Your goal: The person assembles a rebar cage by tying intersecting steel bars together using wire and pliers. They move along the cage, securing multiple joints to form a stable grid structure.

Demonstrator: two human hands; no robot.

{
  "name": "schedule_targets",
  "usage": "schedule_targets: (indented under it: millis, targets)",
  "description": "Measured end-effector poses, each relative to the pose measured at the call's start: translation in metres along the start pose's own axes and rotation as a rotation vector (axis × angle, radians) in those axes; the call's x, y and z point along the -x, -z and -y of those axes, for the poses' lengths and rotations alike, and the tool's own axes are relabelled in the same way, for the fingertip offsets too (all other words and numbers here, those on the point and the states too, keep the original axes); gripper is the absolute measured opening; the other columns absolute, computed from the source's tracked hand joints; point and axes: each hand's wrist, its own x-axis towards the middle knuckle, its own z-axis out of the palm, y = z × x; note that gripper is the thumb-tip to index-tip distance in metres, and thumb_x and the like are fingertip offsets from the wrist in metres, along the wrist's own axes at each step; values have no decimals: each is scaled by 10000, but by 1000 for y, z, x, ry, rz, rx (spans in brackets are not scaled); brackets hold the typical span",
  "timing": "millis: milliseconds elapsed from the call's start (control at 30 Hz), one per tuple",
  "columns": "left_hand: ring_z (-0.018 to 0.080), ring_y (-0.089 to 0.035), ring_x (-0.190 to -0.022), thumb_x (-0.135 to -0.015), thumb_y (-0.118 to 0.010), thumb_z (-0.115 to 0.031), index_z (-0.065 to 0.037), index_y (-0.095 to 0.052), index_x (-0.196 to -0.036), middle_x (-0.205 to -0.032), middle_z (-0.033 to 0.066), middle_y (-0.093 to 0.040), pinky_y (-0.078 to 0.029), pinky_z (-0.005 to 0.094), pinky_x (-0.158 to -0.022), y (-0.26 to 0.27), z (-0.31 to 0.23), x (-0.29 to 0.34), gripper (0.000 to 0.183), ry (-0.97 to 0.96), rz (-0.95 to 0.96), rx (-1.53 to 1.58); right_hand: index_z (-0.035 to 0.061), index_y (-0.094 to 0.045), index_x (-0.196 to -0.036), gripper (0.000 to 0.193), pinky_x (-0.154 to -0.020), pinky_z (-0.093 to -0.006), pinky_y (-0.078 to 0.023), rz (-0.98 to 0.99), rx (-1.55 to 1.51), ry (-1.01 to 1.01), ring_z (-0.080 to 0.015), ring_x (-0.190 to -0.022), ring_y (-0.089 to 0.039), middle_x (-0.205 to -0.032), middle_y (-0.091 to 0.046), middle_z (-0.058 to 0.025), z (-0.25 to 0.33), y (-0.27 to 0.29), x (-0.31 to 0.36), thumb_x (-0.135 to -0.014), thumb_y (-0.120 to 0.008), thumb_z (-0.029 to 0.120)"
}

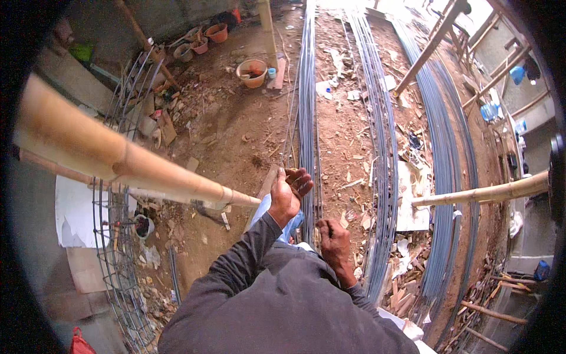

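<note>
My left hand (pixel 287 197) is held out in front of my body, palm turned up, its fingers stretched and slightly bent. Pale marks show across its fingers; whether something thin lies there I cannot tell. Lower and to the right, my right hand (pixel 335 245) is closed, knuckles up, and what it may hold is hidden. Both hands are apart, above a long bundle of thin steel bars (pixel 306 124) that runs away from me along the ground.
More steel bars (pixel 439 141) lie to the right, among wood scraps (pixel 404 301). Bamboo poles (pixel 147 159) slant in from the left, and another bamboo pole (pixel 483 193) from the right. A tied steel cage (pixel 118 265) stands left. Farther off are a bucket (pixel 252 75) and several pots (pixel 217 33).
</note>
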Motion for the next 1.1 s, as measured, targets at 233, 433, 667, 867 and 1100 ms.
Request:
schedule_targets:
  millis: [233, 433, 667, 867, 1100]
  targets:
    - [73, -233, -450, -1097, -424, -506, -171, -438, -839, -601, -65, -268, -204, 262, -393, -40, -1, -69, 423, -72, 55, -159, 17, -712, -1070, 227, -731, -439, -540, 245, 135, -180, -336, -814, -714, -892, -717, -197, -13, -9, -70, -1010, -601, 207]
    - [51, -260, -456, -1101, -422, -498, -179, -430, -838, -605, -80, -320, -212, 265, -385, -90, -14, -141, 414, -186, 5, -398, -1, -692, -1184, 271, -918, -425, -528, 77, -118, 30, -346, -1038, -693, -1114, -713, -204, -5, 4, -232, -1008, -613, 189]
    - [96, -408, -630, -1111, -431, -440, -82, -498, -807, -682, -23, -412, -395, 315, -555, -141, -42, -184, 475, -569, -91, -871, -20, -722, -1161, 297, -830, -347, -573, 176, -275, 203, -248, -948, -757, -1065, -758, -188, 70, 0, -407, -1001, -657, 222]
    - [87, -390, -674, -1113, -439, -417, -65, -517, -845, -719, -32, -405, -362, 303, -590, -152, -93, -196, 449, -722, -77, -564, -3, -741, -1072, 225, -760, -343, -575, 363, -267, 305, -228, -857, -757, -932, -766, -157, 115, -50, -459, -972, -676, 189]
    - [59, -375, -633, -1113, -445, -339, -73, -544, -873, -706, -64, -441, -308, 276, -544, -136, -174, -195, 372, -870, -234, -300, -48, -635, -1241, 381, -881, -289, -518, 537, -480, 302, -129, -1036, -626, -1102, -707, -91, 180, -136, -462, -1044, -639, 278]
